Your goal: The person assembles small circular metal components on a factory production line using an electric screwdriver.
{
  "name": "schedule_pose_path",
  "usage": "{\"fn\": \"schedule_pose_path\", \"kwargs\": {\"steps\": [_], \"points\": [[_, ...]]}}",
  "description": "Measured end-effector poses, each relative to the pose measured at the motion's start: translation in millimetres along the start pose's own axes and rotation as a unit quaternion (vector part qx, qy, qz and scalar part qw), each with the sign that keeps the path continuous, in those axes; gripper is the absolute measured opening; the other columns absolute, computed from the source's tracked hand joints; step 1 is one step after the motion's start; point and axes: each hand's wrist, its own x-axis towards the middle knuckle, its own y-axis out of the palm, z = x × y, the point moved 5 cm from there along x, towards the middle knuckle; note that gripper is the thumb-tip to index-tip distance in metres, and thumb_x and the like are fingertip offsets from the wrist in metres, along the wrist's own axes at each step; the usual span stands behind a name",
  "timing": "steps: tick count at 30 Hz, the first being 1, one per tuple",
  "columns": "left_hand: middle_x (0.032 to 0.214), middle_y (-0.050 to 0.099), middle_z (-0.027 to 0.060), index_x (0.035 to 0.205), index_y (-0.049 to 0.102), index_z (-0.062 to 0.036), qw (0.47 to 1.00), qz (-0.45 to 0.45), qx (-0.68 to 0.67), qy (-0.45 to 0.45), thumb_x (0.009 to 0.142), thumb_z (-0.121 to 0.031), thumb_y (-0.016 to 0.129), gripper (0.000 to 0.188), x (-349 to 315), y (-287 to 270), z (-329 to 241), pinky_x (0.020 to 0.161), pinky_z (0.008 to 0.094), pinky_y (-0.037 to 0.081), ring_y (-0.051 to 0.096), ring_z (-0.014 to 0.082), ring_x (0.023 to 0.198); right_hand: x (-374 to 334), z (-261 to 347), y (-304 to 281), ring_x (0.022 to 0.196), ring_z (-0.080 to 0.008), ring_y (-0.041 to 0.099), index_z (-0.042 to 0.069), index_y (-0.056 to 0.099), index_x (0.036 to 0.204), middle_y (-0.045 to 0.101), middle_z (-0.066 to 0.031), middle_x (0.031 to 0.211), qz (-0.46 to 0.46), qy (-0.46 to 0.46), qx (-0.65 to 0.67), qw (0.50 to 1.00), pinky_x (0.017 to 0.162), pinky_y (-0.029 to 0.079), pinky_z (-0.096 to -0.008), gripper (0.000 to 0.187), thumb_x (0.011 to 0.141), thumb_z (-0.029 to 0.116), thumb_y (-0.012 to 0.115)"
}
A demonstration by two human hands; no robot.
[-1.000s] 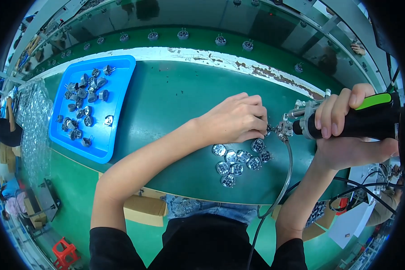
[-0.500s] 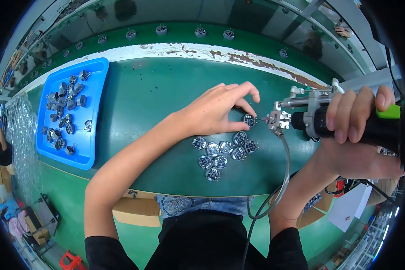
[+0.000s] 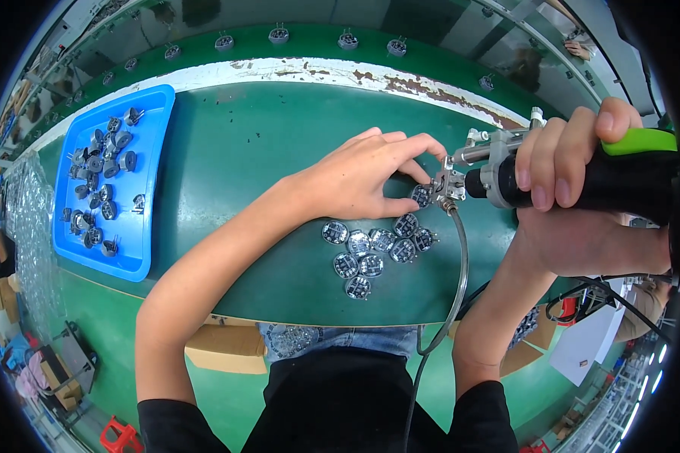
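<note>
My left hand [image 3: 374,177] is closed in a loose pinch around a small round electronic part [image 3: 421,195] on the green bench. The part shows a dark circuit face in a silvery rim. My right hand [image 3: 574,181] grips a black electric screwdriver [image 3: 612,179] with a bright green lever, held sideways. At its front a metal nozzle head [image 3: 450,183] meets the pinched part; the tip itself is hidden. Just below my left hand, several like round parts [image 3: 370,264] lie in a cluster, faces up. A clear hose [image 3: 461,279] hangs from the nozzle head.
At the left stands a blue tray [image 3: 149,189] with several grey round parts. Beyond a chipped white ledge [image 3: 302,69], more parts stand spaced along a green conveyor belt [image 3: 249,44]. Clear plastic wrap [image 3: 34,234] lies at the far left. A cardboard box [image 3: 227,351] sits under the bench edge.
My right hand has brought the screwdriver leftward and slightly up, so its nozzle head now reaches the part in my left hand. My left hand keeps its pinch. The parts on the belt have shifted.
</note>
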Motion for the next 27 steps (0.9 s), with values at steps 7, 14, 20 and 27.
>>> {"fn": "schedule_pose_path", "kwargs": {"steps": [7, 14, 20, 27], "points": [[0.113, 0.077, 0.0069, 0.146, 0.049, -0.0118, 1.0, 0.001, 0.002, -0.005, 0.085, -0.019, 0.084, 0.071, -0.7, -0.2, 0.0, 0.103, 0.0406, 0.041, 0.063, 0.0249, 0.12, -2.3, -2.9, -3.8, 0.052, -0.0098, 0.048, 0.005, 0.051, 0.112, 0.049, 0.0011, 0.066, 0.012, 0.008, 0.011, 1.0, 0.053, 0.042, -0.0262, 0.097, 0.082, 0.097, 0.045], [0.114, 0.077, 0.0078, 0.147, 0.048, -0.0116, 1.0, -0.005, 0.004, 0.003, 0.085, -0.019, 0.084, 0.073, -2.0, -0.7, 0.7, 0.105, 0.0419, 0.041, 0.063, 0.0265, 0.12, 3.4, -10.2, -8.9, 0.051, -0.0102, 0.049, 0.005, 0.051, 0.111, 0.049, 0.0008, 0.066, 0.023, 0.012, 0.02, 0.999, 0.052, 0.043, -0.0263, 0.098, 0.081, 0.098, 0.044], [0.115, 0.077, 0.0098, 0.148, 0.047, -0.0102, 1.0, -0.01, 0.007, -0.001, 0.085, -0.022, 0.084, 0.074, -1.0, -0.4, -0.4, 0.106, 0.043, 0.041, 0.063, 0.0283, 0.12, 15.4, -18.7, 0.0, 0.051, -0.0106, 0.05, 0.004, 0.051, 0.111, 0.05, 0.0004, 0.065, 0.033, 0.014, 0.023, 0.999, 0.052, 0.043, -0.0265, 0.1, 0.081, 0.099, 0.044], [0.117, 0.076, 0.0124, 0.149, 0.046, -0.0085, 1.0, 0.002, 0.009, -0.01, 0.087, -0.023, 0.084, 0.074, -0.6, -0.3, -0.4, 0.106, 0.0434, 0.041, 0.066, 0.0308, 0.118, 11.4, 1.4, 0.1, 0.052, -0.0102, 0.049, 0.005, 0.051, 0.112, 0.049, 0.0012, 0.066, 0.025, 0.006, 0.037, 0.999, 0.054, 0.043, -0.0267, 0.095, 0.082, 0.096, 0.046]]}}
